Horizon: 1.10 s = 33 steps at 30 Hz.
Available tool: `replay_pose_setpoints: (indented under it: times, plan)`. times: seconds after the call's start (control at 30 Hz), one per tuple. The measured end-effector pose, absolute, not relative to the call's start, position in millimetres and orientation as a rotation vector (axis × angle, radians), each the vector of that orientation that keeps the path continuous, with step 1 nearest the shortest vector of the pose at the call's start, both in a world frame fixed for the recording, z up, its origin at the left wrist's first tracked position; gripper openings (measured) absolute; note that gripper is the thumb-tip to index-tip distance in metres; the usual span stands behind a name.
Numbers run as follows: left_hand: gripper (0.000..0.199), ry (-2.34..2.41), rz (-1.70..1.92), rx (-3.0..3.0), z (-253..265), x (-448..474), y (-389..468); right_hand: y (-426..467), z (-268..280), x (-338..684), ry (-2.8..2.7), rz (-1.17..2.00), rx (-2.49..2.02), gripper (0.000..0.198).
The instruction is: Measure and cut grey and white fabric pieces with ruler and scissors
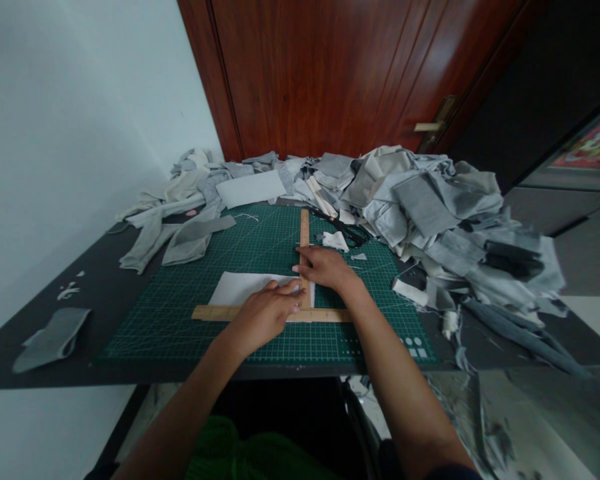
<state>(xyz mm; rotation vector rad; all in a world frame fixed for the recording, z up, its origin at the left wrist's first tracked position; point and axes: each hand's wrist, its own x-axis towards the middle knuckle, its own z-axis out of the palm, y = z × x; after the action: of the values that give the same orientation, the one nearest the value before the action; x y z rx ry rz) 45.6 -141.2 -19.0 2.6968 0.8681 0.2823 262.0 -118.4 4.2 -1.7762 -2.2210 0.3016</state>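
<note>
A wooden T-square (305,230) lies on a green cutting mat (180,333), its long bar running away from me and its crossbar along the near side. Beneath it is a white rectangular piece, cloth or paper (235,287), partly covered. My left hand (269,312) rests flat with fingers stretched over the white piece and the T-square near where the bars meet. Farther up, my right hand (325,267) has its fingers across the long bar, tips past its left edge. Black scissors (350,230) lie beyond my right hand, beside a white scrap (335,241).
A big heap of grey and white fabric pieces (425,200) covers the right and back of the dark table (115,257). Grey strips (190,240) lie at the left, with a folded grey piece (55,339) near the front left edge. A white roll (410,292) sits right of the mat.
</note>
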Motion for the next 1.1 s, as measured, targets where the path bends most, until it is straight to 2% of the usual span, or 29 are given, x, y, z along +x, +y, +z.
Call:
replay_pose_setpoints:
  times: [0.5,1.1]
  plan:
    - [0.042,0.862,0.285,2.712,-15.5,46.6,-142.1,-119.8,2.8,260.5,-2.207,0.275,-1.744,0.06]
    - [0.045,0.819,0.367,2.713,-18.8,45.2,-140.9,-122.0,5.7,259.1,-2.218,0.268,-1.765,0.053]
